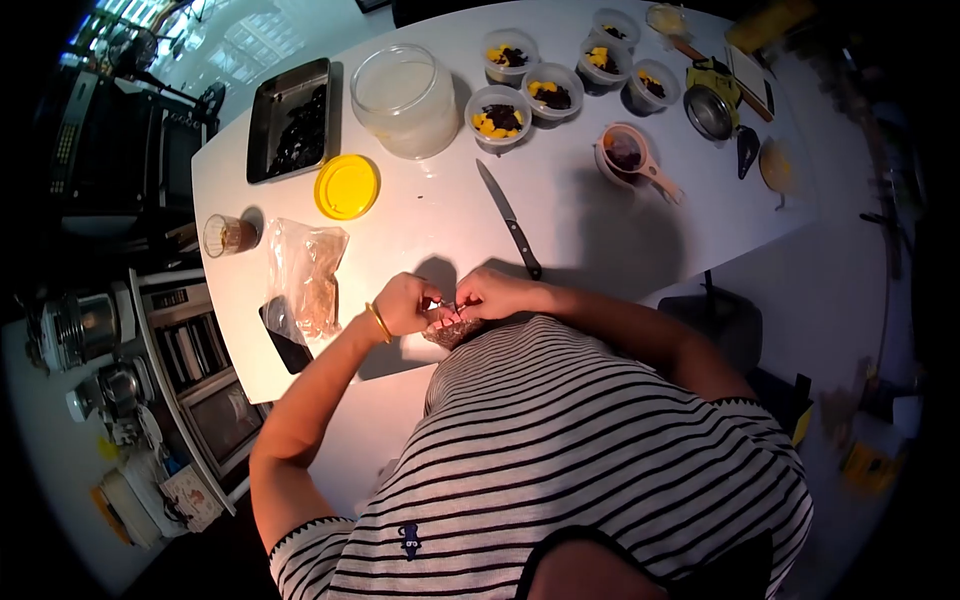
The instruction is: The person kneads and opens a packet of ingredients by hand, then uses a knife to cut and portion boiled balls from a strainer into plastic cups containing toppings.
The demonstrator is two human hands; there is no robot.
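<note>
At the table's near edge, my left hand [404,303] and my right hand [490,294] pinch the top of a small bag [452,330] with pinkish-brown contents, close against the striped shirt. The fingers of both hands are closed on its upper edge, a short gap apart. Left of my left hand lies a clear plastic bag [315,280] of light brown material, partly over a dark flat object [285,338]. A knife [508,218] with a black handle lies beyond my right hand, its blade pointing away.
Behind are a metal tray [255,130] of dark pieces, a large clear jar [405,110], a yellow lid [347,187] and several cups [499,119] with yellow and dark pieces. A glass [229,235] stands left; a pink strainer [625,152] sits right on the white table [430,195].
</note>
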